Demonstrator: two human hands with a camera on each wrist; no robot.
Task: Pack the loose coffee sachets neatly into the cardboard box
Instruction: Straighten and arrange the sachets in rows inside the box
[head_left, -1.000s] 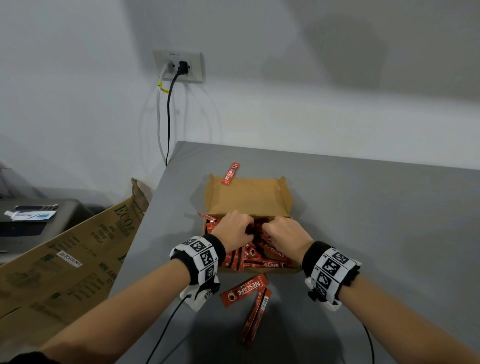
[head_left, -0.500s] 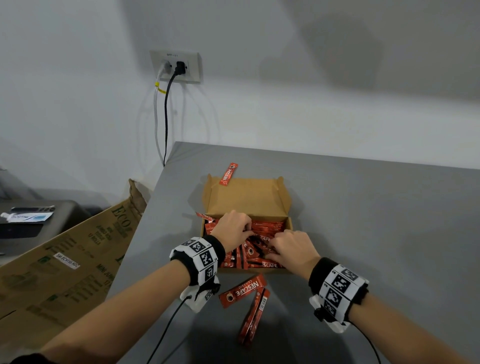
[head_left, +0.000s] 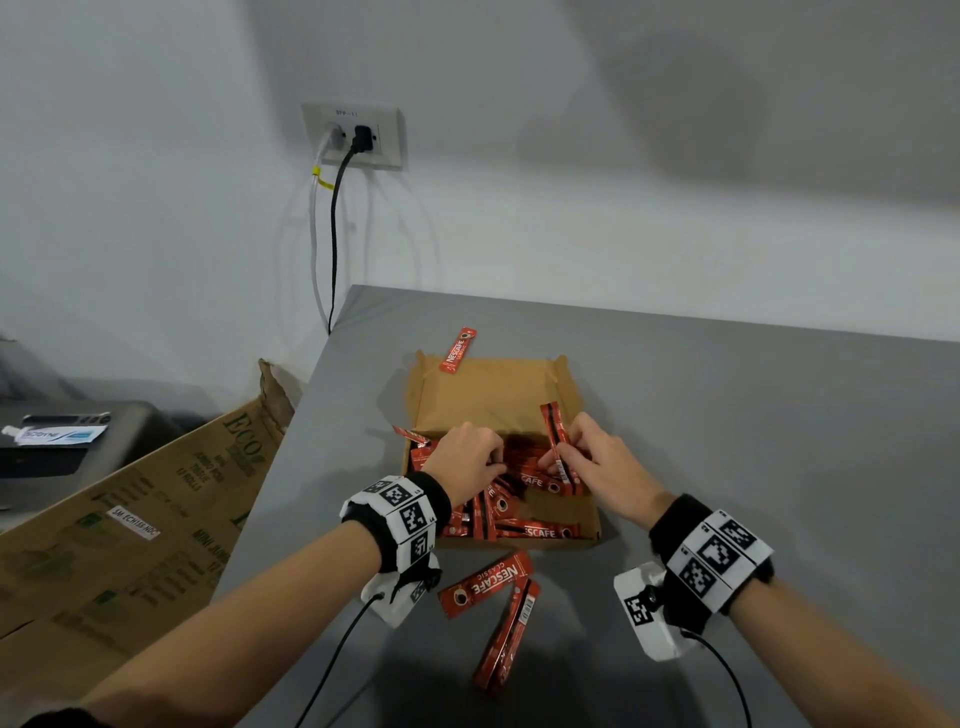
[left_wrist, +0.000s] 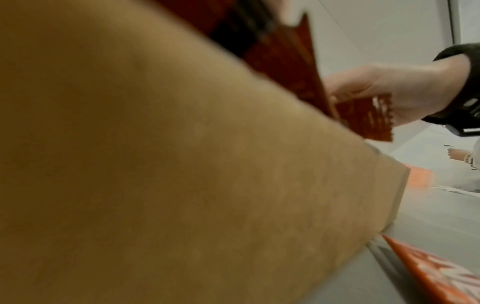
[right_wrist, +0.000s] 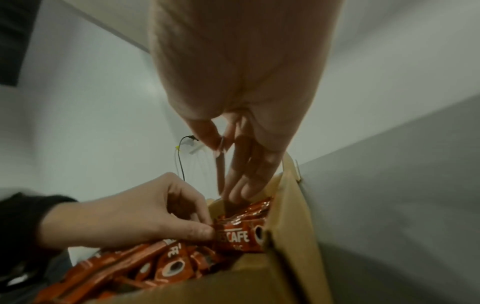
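Observation:
The open cardboard box (head_left: 488, 400) lies on the grey table, its near half filled with a jumble of red coffee sachets (head_left: 524, 530). My left hand (head_left: 496, 460) is down in the pile, thumb and fingers pinching sachets (right_wrist: 233, 236) there. My right hand (head_left: 561, 460) pinches one sachet (head_left: 551, 431), which stands on end by the box's right wall (right_wrist: 293, 226). The left wrist view is mostly filled by the box's outer wall (left_wrist: 182, 164), with the right hand (left_wrist: 363, 96) and its sachet (left_wrist: 363, 121) beyond.
Loose sachets lie on the table in front of the box (head_left: 485, 582) (head_left: 509, 634), one sits at the lid's far edge (head_left: 458, 349), one hangs over the left rim (head_left: 410, 434). A large flattened carton (head_left: 130, 519) leans left of the table. Cables hang from a wall socket (head_left: 358, 137).
Both hands were pressed into the sachet pile. The right hand has since drawn to the right and raised one sachet on end; the left hand stays in the pile.

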